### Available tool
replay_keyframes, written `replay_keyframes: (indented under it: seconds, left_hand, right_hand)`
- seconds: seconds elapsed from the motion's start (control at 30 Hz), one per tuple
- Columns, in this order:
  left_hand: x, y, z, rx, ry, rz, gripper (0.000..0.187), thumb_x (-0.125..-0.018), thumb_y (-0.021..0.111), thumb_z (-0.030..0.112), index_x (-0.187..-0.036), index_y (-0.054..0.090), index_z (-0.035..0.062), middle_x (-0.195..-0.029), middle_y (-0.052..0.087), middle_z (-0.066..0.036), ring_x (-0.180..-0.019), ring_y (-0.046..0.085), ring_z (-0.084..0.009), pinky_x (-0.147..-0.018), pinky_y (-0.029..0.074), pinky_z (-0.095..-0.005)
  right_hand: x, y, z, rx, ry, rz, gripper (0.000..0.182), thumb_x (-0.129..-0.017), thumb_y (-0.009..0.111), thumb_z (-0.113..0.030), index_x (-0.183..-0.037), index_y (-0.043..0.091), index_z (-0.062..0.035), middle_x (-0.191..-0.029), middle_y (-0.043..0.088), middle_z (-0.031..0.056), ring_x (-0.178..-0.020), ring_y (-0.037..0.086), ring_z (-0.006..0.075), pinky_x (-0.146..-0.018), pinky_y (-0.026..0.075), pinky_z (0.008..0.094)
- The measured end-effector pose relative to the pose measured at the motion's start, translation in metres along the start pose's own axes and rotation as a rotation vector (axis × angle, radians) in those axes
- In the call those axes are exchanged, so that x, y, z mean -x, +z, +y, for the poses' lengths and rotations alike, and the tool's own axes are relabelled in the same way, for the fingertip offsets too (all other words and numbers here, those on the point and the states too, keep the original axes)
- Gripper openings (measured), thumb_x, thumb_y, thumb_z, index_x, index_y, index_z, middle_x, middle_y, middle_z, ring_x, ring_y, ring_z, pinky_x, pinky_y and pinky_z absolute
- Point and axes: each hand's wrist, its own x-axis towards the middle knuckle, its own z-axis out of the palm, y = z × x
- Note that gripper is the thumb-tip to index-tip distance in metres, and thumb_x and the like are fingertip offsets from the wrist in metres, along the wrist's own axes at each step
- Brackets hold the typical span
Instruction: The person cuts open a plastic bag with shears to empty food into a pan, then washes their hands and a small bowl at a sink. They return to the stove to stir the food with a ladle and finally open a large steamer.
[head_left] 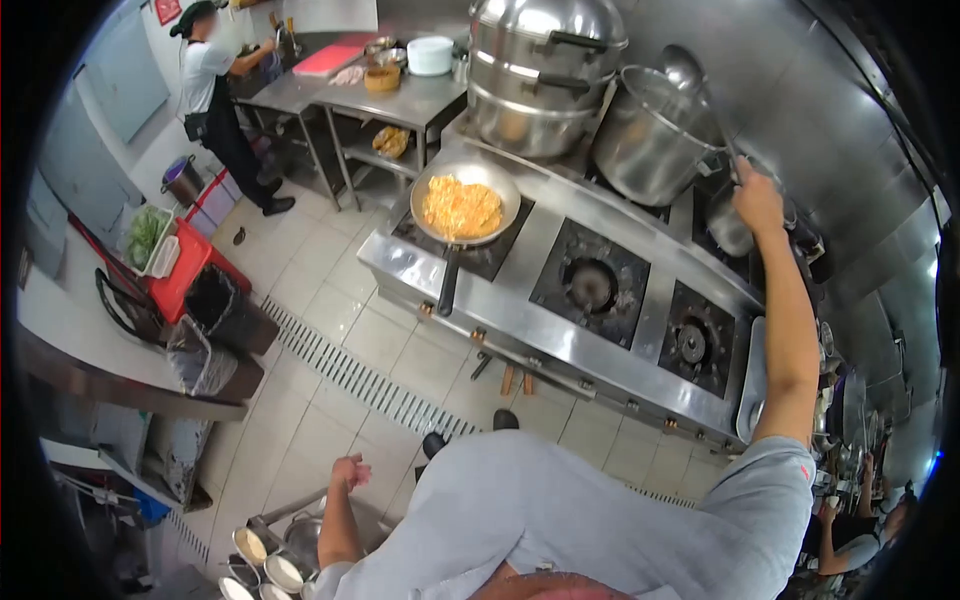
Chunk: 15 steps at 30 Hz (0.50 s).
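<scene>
My right hand [757, 200] is raised at the back right, wrapped round the long handle of a metal ladle [683, 68]. The ladle's bowl is over the large steel pot [655, 140]. Low on the left, my left hand [350, 472] hangs away from the stove with its fingers apart and nothing in it. A frying pan [512, 190] with yellow-orange food [462, 208] in it rests on the left burner, its black handle pointing to the front. Neither hand touches the pan.
Stacked steamers [545, 75] stand behind the stove [540, 310]. Another person [208, 95] works at the back-left counter [425, 103]. Bins [215, 350] and a red stool [190, 265] are at the left. Containers [283, 573] stand near my left arm. More people are at the lower right.
</scene>
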Motion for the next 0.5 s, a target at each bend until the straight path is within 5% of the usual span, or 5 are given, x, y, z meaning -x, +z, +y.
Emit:
replay_keyframes:
  seconds: [0.03,0.17,0.27,0.33,0.5]
  left_hand:
    - [0.001,0.000,0.005,0.012,-0.004,0.015,0.045,-0.098,0.055,0.033,-0.127,0.048,0.0009,-0.094,0.069,-0.017,-0.074,0.068,-0.0276,-0.061,0.054,-0.0411]
    - [0.014,0.007,0.021,0.027,0.045,0.021,0.041,-0.097,0.058,0.032,-0.122,0.053,0.0011,-0.096,0.069,-0.018,-0.073,0.068,-0.0257,-0.059,0.054,-0.0372]
    - [0.022,0.047,0.068,0.065,0.199,-0.136,0.040,-0.097,0.060,0.035,-0.120,0.056,0.0023,-0.099,0.070,-0.017,-0.075,0.068,-0.0239,-0.060,0.055,-0.0353]
    - [0.028,0.102,0.133,0.077,0.327,-0.278,0.047,-0.098,0.059,0.041,-0.122,0.056,0.0008,-0.100,0.070,-0.016,-0.078,0.068,-0.0228,-0.063,0.057,-0.0346]
    - [0.069,0.244,0.297,-0.041,0.527,-0.440,0.073,-0.092,0.056,0.062,-0.127,0.051,-0.0016,-0.112,0.068,-0.019,-0.086,0.070,-0.0243,-0.065,0.056,-0.0318]
  right_hand:
    - [0.004,0.024,0.021,-0.121,-0.078,0.150,0.059,-0.084,0.062,-0.013,-0.141,0.048,-0.0048,-0.101,0.069,0.0247,-0.085,0.070,0.0347,-0.075,0.055,0.0461]
    - [0.144,-0.002,-0.010,-1.089,0.297,-0.015,0.061,-0.083,0.065,-0.006,-0.141,0.048,0.0031,-0.076,0.058,0.0006,-0.052,0.048,0.0061,-0.047,0.039,0.0208]
    - [0.247,-0.005,-0.049,-1.195,0.440,-0.023,0.062,-0.081,0.063,0.004,-0.141,0.047,0.0051,-0.074,0.058,-0.0002,-0.051,0.049,0.0059,-0.044,0.039,0.0196]
    - [0.302,0.036,-0.052,-1.339,0.566,-0.059,0.064,-0.079,0.062,0.010,-0.141,0.045,0.0066,-0.083,0.064,0.0047,-0.050,0.051,0.0076,-0.045,0.042,0.0208]
    - [0.357,0.150,-0.068,-1.422,0.758,-0.219,0.064,-0.078,0.060,0.009,-0.140,0.044,0.0091,-0.073,0.062,0.0064,-0.048,0.054,0.0124,-0.043,0.042,0.0248]
